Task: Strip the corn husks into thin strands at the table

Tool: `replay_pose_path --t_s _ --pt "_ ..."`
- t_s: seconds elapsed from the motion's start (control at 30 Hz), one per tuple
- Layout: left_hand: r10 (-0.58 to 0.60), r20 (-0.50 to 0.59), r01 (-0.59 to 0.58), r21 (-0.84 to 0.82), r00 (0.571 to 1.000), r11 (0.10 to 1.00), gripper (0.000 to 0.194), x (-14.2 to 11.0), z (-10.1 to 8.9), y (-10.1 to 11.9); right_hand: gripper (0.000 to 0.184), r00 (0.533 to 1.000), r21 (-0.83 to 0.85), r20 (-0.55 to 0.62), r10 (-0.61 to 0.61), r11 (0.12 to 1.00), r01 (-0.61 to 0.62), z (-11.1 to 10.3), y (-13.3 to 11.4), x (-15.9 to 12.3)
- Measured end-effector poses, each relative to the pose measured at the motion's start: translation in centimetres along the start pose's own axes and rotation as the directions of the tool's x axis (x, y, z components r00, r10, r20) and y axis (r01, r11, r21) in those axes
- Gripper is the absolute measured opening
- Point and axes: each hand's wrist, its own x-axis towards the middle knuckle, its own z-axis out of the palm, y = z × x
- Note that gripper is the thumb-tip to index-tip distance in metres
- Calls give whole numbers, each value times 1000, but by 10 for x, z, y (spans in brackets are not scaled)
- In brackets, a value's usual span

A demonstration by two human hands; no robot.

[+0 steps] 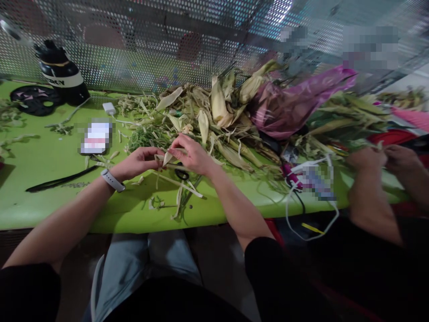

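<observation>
A person's left hand (139,161) and right hand (190,153) nearly meet, pinching a pale husk piece (168,157) between them over a green table (124,214). A husk heap (203,125) lies just beyond, a phone (96,137) left, a co-worker's hands (368,158) right.

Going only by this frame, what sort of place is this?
Probably a shared workspace, perhaps a workshop or market stall: a green table heaped with corn husks, another person's hands at the right, and a perforated screen behind.
</observation>
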Motion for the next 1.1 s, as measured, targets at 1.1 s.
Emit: replay_pose_path --t_s 1.1 --pt "138 -377 -124 61 916 990 31 4 18 -7 35 960 154 -203 194 974 -164 29 9 0"
